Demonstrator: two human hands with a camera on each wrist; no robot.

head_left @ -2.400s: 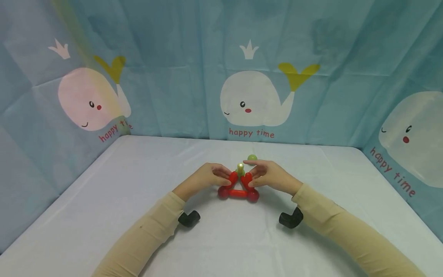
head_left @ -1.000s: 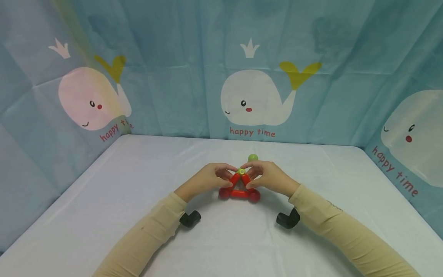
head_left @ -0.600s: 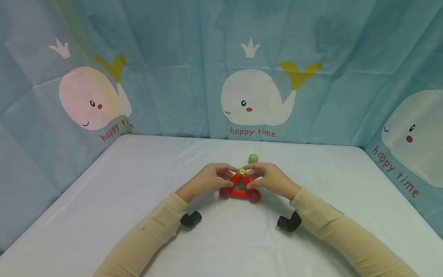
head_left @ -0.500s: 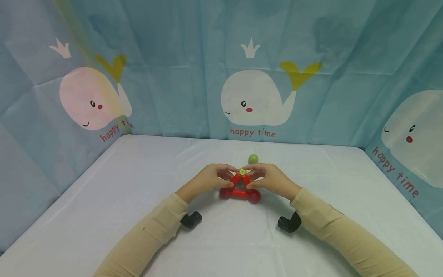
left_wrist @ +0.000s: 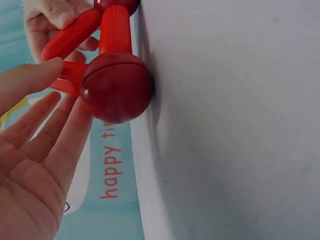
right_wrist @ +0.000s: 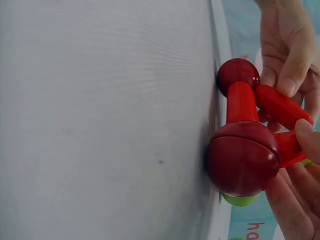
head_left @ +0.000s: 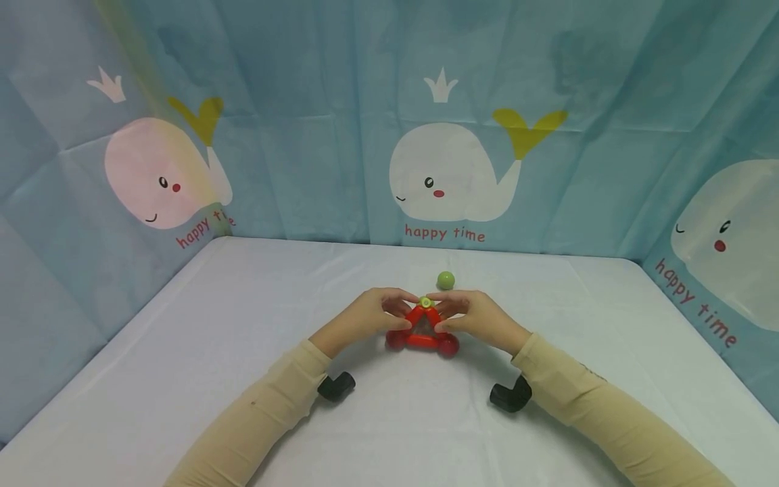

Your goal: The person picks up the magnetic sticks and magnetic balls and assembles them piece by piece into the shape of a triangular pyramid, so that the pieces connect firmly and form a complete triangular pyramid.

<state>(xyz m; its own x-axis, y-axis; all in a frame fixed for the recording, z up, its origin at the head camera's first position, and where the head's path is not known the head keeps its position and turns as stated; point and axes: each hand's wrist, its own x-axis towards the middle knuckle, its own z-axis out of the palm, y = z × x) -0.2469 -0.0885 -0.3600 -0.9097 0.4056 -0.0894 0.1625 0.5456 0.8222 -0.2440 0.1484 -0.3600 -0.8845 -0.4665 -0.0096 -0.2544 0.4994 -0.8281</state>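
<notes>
A triangle of red rods and dark red balls sits on the white table in the head view. Its front red rod (head_left: 422,341) joins a left ball (head_left: 395,339) and a right ball (head_left: 448,345). My left hand (head_left: 370,314) pinches the left slanting rod (right_wrist: 280,106), and my right hand (head_left: 485,319) pinches the right slanting rod (left_wrist: 72,34). Both rods lean together at a yellow-green piece (head_left: 425,302), with both index fingertips at its sides. In the left wrist view the near ball (left_wrist: 117,89) partly hides the rod behind it.
A loose light green ball (head_left: 446,280) lies behind the hands. Black angled pieces (head_left: 337,386) are at both wrists. The white table (head_left: 420,426) reaches back to a blue whale-print curtain (head_left: 304,169).
The slanting red rods have come together at the top, against the yellow-green piece, which earlier stood taller behind them. Both index fingers have moved in to it. The last half second shows little movement.
</notes>
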